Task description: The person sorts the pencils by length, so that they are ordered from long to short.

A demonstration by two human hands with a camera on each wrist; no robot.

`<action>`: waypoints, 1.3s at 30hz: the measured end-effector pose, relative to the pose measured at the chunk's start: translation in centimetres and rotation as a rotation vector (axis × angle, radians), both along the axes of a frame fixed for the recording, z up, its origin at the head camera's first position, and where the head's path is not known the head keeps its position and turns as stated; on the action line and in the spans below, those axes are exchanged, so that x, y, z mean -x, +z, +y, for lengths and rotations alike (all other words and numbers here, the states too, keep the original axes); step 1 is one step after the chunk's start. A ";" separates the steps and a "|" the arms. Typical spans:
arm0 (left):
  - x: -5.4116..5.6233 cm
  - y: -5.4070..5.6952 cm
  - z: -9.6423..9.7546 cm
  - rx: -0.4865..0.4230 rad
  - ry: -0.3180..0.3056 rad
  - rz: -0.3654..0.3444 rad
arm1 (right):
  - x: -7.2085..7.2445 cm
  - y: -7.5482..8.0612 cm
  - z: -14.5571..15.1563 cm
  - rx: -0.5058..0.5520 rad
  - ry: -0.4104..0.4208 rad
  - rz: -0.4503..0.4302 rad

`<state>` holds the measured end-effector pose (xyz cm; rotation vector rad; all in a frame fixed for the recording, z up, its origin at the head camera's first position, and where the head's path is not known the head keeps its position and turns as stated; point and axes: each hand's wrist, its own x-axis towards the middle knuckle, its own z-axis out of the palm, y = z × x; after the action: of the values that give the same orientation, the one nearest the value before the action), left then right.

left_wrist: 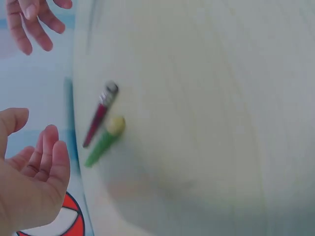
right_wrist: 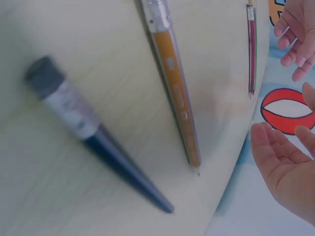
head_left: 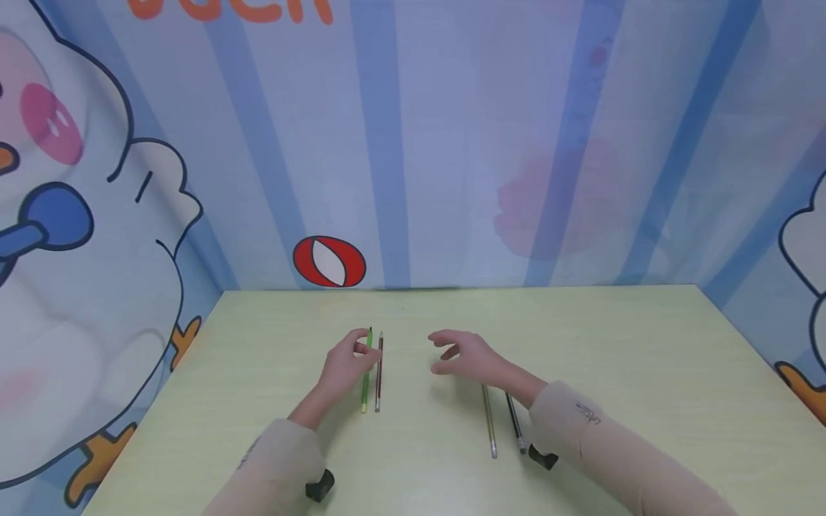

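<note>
Nearest, a dark pencil (right_wrist: 130, 167) with a grey eraser and an orange-yellow pencil (right_wrist: 179, 108) with a silvery ferrule lie on the table beneath the right forearm. Farther up, a green pencil (head_left: 365, 390) with a pale yellow end lies just beside a dark red pencil (head_left: 378, 387). The left hand (head_left: 344, 367), loosely curved, hovers over this pair; the right hand (head_left: 473, 357) reaches inward, fingers relaxed and apart. The pale yellow-green table (head_left: 613, 344) meets a blue-striped cartoon backdrop (head_left: 452, 143). Sleeve print (head_left: 588, 412) and the orange-yellow pencil's lettering are illegible; orange letters (head_left: 232, 10) are cropped above.
</note>
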<state>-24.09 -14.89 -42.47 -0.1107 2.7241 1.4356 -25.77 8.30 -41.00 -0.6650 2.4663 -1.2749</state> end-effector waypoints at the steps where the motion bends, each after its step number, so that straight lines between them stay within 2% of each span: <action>1: -0.1 0.3 0.4 -0.024 -0.014 0.002 | -0.1 0.1 0.5 0.026 -0.009 -0.025; 4: -0.5 1.0 2.0 -0.092 -0.067 -0.012 | -0.4 0.4 1.9 0.074 -0.057 -0.094; 7: -1.0 1.3 3.6 -0.159 -0.125 -0.040 | -0.7 0.5 3.3 0.104 -0.106 -0.146; 11: -1.4 0.9 5.6 -0.224 -0.193 -0.077 | -1.0 0.3 4.9 0.142 -0.168 -0.193; 16: -1.8 0.1 8.0 -0.262 -0.241 -0.111 | -1.6 0.0 6.5 0.178 -0.221 -0.240; 27: -3.1 -0.9 11.6 -0.261 -0.259 -0.128 | -3.2 -0.5 8.4 0.133 -0.300 -0.282; 34: -3.8 -1.5 12.9 -0.187 -0.289 -0.102 | -3.6 -1.6 8.7 0.054 -0.384 -0.270; 39: -4.1 -1.9 13.7 -0.135 -0.277 -0.068 | -4.0 -2.2 8.6 -0.005 -0.446 -0.258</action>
<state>-19.97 -1.22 -44.39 0.2116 2.4607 1.4965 -21.78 16.93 -43.19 0.0643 2.4719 -1.3971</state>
